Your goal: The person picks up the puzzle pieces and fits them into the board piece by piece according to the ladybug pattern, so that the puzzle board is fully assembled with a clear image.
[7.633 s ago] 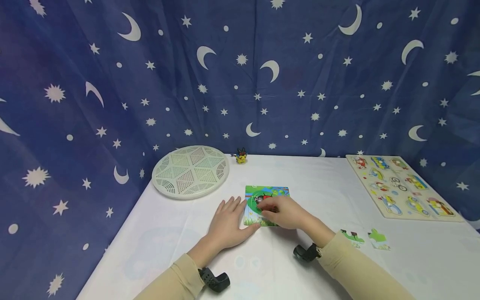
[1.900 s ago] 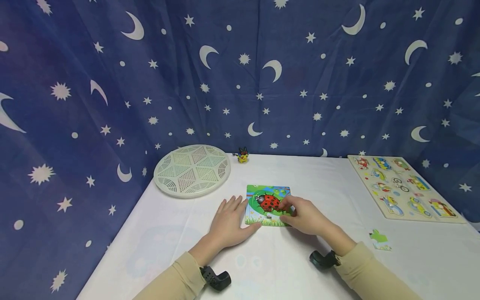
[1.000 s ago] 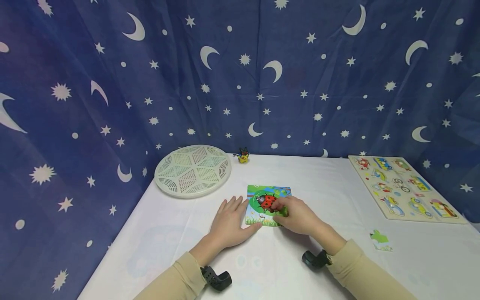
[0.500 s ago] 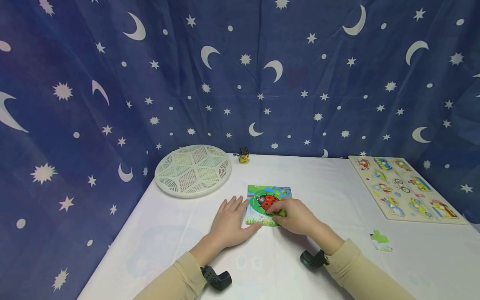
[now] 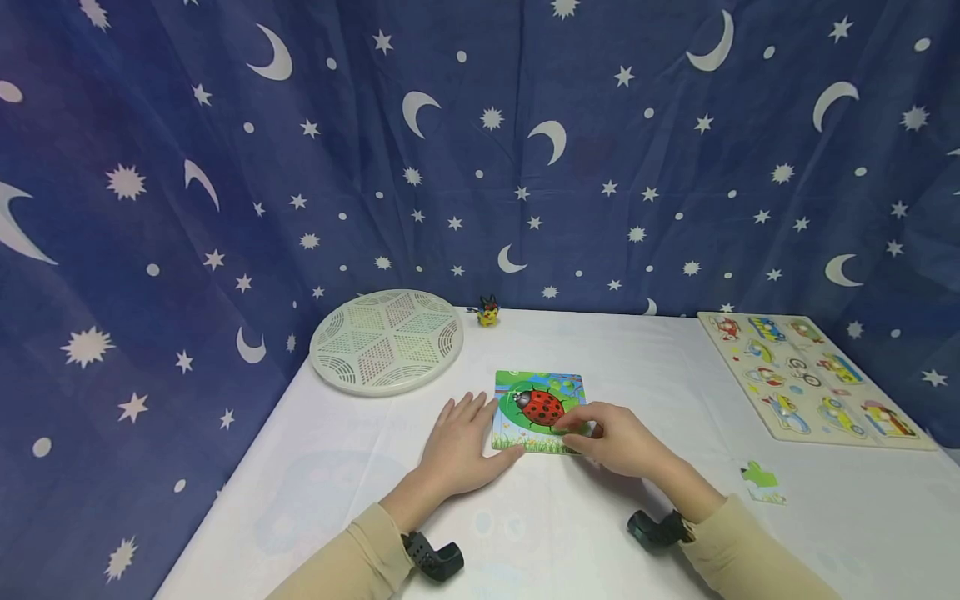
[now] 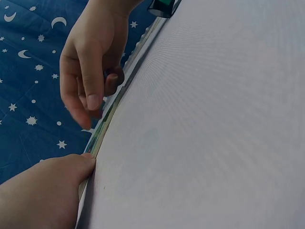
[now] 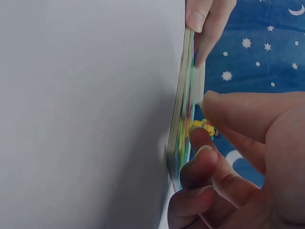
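Note:
A ladybug jigsaw puzzle [image 5: 540,407] lies on the white table in front of me. My left hand [image 5: 457,450] rests flat at its left side with straight fingers, its thumb at the near left corner. Over the puzzle's near right part hovers my right hand [image 5: 617,440], its fingers loosely bent and partly hiding that corner. In the right wrist view, a gap shows between the thumb [image 7: 238,110] and the other fingers, with nothing held. One loose green-and-white puzzle piece [image 5: 763,482] lies on the table to the right.
A round patterned board [image 5: 386,343] sits at the back left, with a small yellow toy figure [image 5: 487,312] beside it. At the right lies a wooden picture puzzle board [image 5: 813,379]. A blue star-and-moon curtain [image 5: 480,150] hangs behind the table.
My right hand has let go of the green piece it pinched over the puzzle and drawn back right. Of the two loose pieces earliest, one lies at the right now. Left hand stays put.

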`<state>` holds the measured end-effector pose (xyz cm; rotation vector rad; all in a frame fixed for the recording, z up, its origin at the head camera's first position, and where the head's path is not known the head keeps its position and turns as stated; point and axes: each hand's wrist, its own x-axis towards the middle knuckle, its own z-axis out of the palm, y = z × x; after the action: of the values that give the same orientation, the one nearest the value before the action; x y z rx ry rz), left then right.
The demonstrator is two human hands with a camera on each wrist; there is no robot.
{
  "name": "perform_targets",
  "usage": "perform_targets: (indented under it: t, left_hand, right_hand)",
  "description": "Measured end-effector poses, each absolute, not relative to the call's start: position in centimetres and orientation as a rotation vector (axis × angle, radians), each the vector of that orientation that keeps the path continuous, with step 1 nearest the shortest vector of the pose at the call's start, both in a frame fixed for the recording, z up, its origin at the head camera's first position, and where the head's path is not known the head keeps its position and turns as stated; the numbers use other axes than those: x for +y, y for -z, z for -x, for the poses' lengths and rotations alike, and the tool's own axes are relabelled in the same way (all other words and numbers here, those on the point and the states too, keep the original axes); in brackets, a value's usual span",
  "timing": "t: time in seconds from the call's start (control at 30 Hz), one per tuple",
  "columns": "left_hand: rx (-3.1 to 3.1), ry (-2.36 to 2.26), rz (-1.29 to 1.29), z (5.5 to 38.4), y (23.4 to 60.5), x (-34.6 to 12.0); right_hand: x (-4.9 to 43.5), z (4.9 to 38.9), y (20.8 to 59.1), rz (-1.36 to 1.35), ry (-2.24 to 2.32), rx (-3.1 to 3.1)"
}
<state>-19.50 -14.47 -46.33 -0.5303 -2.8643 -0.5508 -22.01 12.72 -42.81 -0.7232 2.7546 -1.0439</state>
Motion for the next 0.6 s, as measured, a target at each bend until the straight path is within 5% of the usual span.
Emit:
perform_targets:
  t: [0.6]
  left_hand:
    - [-2.857,0.547,0.537,19.7,46.5,-14.4]
  right_hand:
    - [19.4,20.9,42.8,0.534,0.990,2.877]
